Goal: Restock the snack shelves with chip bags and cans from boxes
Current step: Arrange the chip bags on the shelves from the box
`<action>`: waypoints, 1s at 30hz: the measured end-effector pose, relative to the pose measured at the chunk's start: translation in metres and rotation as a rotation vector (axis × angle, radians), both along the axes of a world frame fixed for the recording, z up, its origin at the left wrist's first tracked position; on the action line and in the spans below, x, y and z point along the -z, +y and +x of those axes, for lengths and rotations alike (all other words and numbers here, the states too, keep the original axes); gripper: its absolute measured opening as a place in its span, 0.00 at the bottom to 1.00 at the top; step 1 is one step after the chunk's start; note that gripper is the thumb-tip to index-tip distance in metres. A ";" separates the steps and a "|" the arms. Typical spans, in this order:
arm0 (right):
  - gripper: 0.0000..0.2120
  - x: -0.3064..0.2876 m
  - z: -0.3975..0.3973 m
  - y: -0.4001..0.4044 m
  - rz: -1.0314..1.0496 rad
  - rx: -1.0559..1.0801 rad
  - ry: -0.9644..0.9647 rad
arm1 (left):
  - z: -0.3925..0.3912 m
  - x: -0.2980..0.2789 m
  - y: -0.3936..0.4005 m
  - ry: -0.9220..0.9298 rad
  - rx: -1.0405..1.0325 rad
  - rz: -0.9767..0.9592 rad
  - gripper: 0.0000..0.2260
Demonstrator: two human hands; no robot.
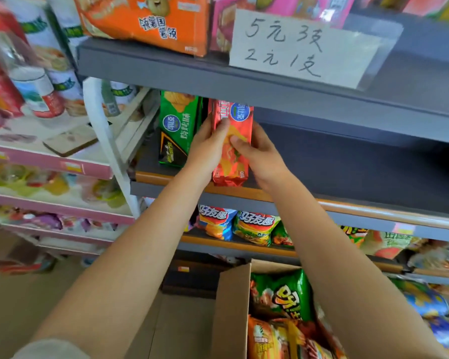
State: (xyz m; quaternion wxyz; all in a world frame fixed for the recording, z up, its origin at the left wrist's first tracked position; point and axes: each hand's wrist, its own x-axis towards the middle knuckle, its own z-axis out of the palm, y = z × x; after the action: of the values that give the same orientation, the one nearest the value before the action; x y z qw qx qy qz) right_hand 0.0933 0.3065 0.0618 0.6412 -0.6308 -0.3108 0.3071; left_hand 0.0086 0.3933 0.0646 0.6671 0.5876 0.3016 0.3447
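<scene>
A red chip bag (pixel 237 117) stands upright on the dark grey middle shelf (pixel 347 164), its bottom at the shelf's front edge. My left hand (pixel 209 145) grips its left side, thumb across the front. My right hand (pixel 257 149) grips its right side, thumb on the front. Just to the left stands a green chip bag (pixel 178 128), a narrow gap apart. Below, an open cardboard box (pixel 231 307) holds a green bag (pixel 280 294) and orange bags (pixel 267 338).
The shelf above (pixel 192 71) hangs low and carries an orange pack (pixel 151 22) and a handwritten price sign (pixel 301 47). The lower shelf holds blue and green chip bags (pixel 244 226). A white and pink rack (pixel 62 161) of cans and jelly cups stands left.
</scene>
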 end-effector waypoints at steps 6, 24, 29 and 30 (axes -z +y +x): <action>0.26 0.019 0.021 0.031 -0.037 0.067 -0.110 | 0.011 0.004 0.024 0.180 0.077 0.194 0.21; 0.38 0.025 0.010 0.076 -0.135 0.163 -0.144 | -0.033 0.036 0.091 0.208 -0.158 0.277 0.43; 0.31 0.028 0.009 0.085 -0.100 0.224 -0.091 | -0.024 0.036 0.082 0.117 -0.137 0.212 0.43; 0.30 0.029 0.008 0.086 -0.094 0.240 -0.082 | -0.023 0.037 0.081 0.108 -0.135 0.212 0.43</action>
State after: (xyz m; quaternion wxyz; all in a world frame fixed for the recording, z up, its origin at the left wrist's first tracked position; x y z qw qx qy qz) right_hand 0.1013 0.3930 0.0331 0.6300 -0.7047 -0.2444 0.2164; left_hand -0.0144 0.4743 0.0277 0.5593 0.6509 0.3377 0.3866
